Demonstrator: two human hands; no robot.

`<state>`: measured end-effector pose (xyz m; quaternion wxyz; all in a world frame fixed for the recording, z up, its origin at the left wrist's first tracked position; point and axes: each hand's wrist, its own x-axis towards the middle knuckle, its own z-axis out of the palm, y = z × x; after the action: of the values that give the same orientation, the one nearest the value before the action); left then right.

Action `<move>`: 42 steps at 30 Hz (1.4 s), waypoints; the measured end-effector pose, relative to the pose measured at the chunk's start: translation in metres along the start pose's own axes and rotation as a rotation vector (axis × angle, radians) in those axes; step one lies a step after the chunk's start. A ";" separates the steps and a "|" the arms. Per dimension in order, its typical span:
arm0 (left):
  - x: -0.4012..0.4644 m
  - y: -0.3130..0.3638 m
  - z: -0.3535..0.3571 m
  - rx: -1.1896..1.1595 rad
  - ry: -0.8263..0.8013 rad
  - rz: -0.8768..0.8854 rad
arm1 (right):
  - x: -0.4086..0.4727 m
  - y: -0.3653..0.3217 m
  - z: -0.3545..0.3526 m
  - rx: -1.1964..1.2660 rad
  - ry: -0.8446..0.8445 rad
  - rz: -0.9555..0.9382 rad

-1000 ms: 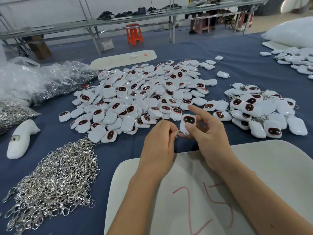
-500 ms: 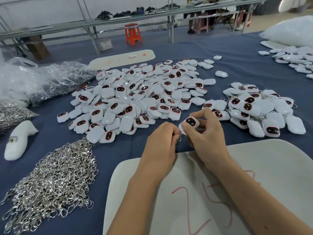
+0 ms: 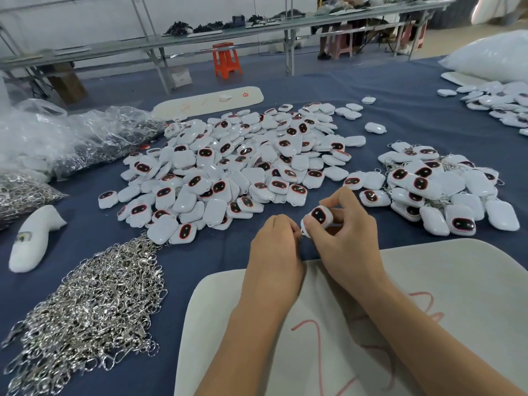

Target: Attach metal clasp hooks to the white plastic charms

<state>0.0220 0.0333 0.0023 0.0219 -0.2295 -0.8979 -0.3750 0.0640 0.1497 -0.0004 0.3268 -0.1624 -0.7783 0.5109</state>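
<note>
I hold one white charm in my right hand, thumb and fingers curled round it, its dark face up, above the blue table just past the white board. My left hand pinches a small metal clasp hook against the charm's near left corner. Loose charms lie heaped beyond; finished ones sit right. A pile of clasp hooks lies near left.
</note>
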 end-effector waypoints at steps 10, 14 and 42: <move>0.001 0.001 0.004 -0.170 0.153 0.098 | 0.003 0.006 -0.001 0.283 -0.006 0.193; 0.002 -0.006 0.004 -0.312 0.134 0.119 | 0.005 0.007 -0.003 0.400 -0.015 0.245; 0.012 -0.015 -0.008 -0.680 0.277 -0.072 | 0.008 0.007 -0.007 0.377 -0.161 0.207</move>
<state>0.0039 0.0231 0.0009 0.0527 -0.1388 -0.7180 -0.6800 0.0627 0.1622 -0.0019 0.2340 -0.1364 -0.6718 0.6895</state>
